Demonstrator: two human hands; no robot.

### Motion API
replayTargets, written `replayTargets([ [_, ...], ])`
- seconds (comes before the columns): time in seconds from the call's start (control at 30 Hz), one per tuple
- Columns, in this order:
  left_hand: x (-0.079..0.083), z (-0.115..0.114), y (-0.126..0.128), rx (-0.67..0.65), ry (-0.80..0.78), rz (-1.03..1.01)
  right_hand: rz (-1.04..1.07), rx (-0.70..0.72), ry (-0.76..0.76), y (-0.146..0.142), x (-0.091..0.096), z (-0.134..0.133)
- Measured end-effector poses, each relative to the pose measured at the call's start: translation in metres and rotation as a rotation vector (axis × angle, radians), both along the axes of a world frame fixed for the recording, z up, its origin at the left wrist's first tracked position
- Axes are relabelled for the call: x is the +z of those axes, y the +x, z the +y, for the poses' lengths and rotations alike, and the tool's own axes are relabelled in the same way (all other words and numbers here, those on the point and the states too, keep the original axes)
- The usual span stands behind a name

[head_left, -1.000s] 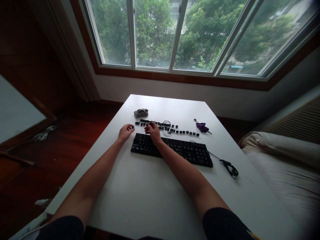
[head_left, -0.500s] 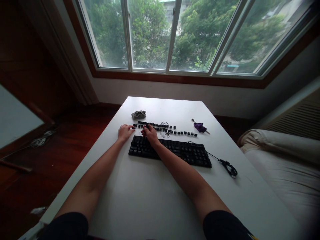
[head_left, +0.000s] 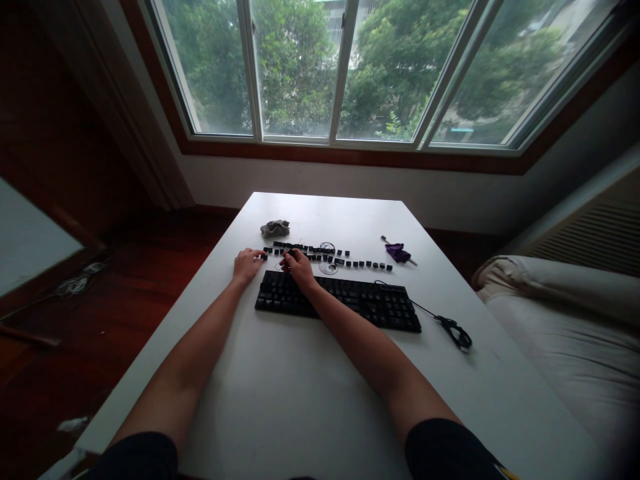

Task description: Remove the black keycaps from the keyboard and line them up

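Note:
A black keyboard (head_left: 350, 303) lies across the white table (head_left: 300, 400). Beyond it run two rows of loose black keycaps (head_left: 345, 259). My left hand (head_left: 246, 265) rests on the table left of the keyboard, fingers curled, its fingertips at the left end of the keycap rows. My right hand (head_left: 299, 267) hovers over the keyboard's upper left corner, fingers pinched on a small dark keycap. A thin wire keycap puller (head_left: 329, 267) lies among the keycaps.
A crumpled grey cloth (head_left: 275, 229) sits beyond the keycaps. A purple brush (head_left: 398, 252) lies at the far right. The keyboard's coiled cable (head_left: 454, 331) trails to the right. A beige sofa (head_left: 565, 333) stands beside the table's right edge; wooden floor lies to the left.
Both hands stay in nearly the same place. My left hand has shifted slightly toward the keycap rows. The view has tilted a little.

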State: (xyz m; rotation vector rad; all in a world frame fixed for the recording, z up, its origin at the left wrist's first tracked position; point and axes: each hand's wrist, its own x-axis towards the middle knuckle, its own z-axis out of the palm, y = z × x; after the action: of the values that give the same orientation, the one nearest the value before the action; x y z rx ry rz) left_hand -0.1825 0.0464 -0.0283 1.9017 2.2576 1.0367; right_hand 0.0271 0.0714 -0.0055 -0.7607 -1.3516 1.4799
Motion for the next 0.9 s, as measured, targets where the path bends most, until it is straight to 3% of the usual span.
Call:
replayTargets([
  [0.3, 0.001, -0.003, 0.002, 0.022, 0.053, -0.026, -0.008, 0.014, 0.023, -0.001, -0.001, 0.000],
  [0.43, 0.010, -0.011, 0.001, -0.002, 0.036, -0.152, -0.001, 0.015, 0.016, 0.000, 0.001, 0.000],
  [0.6, 0.041, -0.020, 0.003, -0.447, -0.214, -0.204, -0.003, 0.005, 0.025, -0.001, -0.002, 0.001],
  [0.7, 0.061, -0.030, 0.011, -0.636, -0.360, -0.158, -0.001, -0.011, 0.039, -0.002, -0.005, 0.003],
  [0.9, 0.075, -0.058, 0.016, -0.718, -0.437, -0.094, -0.004, -0.057, 0.055, 0.000, -0.005, 0.003],
])
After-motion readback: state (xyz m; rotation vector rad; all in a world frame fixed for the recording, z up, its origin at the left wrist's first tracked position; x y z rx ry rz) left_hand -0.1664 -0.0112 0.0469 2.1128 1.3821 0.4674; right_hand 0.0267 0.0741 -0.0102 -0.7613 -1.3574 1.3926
